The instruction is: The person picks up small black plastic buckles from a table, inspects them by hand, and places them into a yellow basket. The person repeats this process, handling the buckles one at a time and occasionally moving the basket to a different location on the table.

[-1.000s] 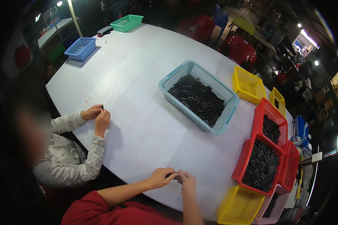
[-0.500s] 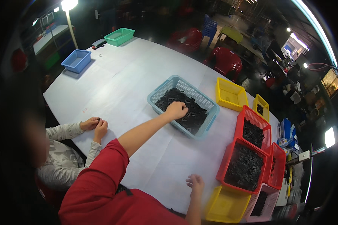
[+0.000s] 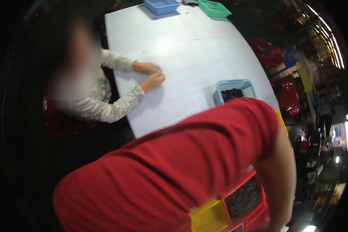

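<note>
My left arm in its red sleeve [image 3: 174, 154] stretches across the picture to the right. Its bare forearm [image 3: 276, 181] bends down over the red baskets, and the left hand lies beyond the lower edge. My right hand does not show. Beneath the forearm is a red basket [image 3: 222, 201] filled with small black parts [image 3: 243, 199]. Beside it stands a yellow basket [image 3: 208, 218], partly behind the sleeve. The light blue basket [image 3: 236, 82], holding more black pieces [image 3: 232, 93], is partly covered by my upper arm.
At the left a co-worker's hands [image 3: 152, 75] meet over the white table [image 3: 189, 58], what they hold being too small to tell. A blue tray [image 3: 162, 7] and a green tray [image 3: 214, 9] stand at the far edge. Red chairs [image 3: 288, 98] are beyond the right edge.
My left hand has left the light blue basket, and its arm has swung right and down over the red baskets. My right hand has gone out of view. The view has turned.
</note>
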{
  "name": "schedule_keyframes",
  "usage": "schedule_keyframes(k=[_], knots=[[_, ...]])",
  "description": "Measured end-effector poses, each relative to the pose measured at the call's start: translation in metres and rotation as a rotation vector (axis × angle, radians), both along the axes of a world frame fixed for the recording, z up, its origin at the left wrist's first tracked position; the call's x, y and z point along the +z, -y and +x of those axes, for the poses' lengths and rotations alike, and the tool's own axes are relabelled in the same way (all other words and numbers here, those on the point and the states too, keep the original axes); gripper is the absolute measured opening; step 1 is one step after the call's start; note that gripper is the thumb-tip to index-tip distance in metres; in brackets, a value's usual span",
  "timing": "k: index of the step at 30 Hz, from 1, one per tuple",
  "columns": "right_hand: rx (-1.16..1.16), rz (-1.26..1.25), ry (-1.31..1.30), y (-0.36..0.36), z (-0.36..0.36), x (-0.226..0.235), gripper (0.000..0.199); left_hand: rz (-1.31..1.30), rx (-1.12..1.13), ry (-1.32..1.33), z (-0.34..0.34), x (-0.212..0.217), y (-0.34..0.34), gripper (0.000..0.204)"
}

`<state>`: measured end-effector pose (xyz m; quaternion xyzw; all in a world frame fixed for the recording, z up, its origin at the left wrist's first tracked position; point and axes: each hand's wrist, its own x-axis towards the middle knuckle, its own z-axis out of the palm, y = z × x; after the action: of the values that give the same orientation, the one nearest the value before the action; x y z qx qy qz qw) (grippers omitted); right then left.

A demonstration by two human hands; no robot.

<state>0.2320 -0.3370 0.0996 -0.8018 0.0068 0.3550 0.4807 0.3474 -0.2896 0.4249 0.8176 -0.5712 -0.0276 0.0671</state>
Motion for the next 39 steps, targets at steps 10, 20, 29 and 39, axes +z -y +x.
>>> schedule_keyframes(k=[10, 20, 29, 39], knots=[[0.489, -0.124, 0.154, -0.040, 0.041, 0.017, 0.018, -0.002, -0.073, 0.296, -0.051, 0.049, 0.047, 0.029], [0.174, -0.413, 0.790, -0.024, 0.198, 0.008, 0.029, -0.487, -0.288, 0.006, -0.086, 0.006, -0.058, 0.027], [0.364, -0.420, 0.836, -0.123, 0.285, -0.018, 0.058, -0.462, 0.670, -0.581, -0.138, -0.180, -0.218, 0.034], [0.529, -0.521, 0.729, -0.161, 0.222, -0.004, 0.048, -0.673, 1.256, -0.913, -0.231, -0.259, -0.257, 0.031]])
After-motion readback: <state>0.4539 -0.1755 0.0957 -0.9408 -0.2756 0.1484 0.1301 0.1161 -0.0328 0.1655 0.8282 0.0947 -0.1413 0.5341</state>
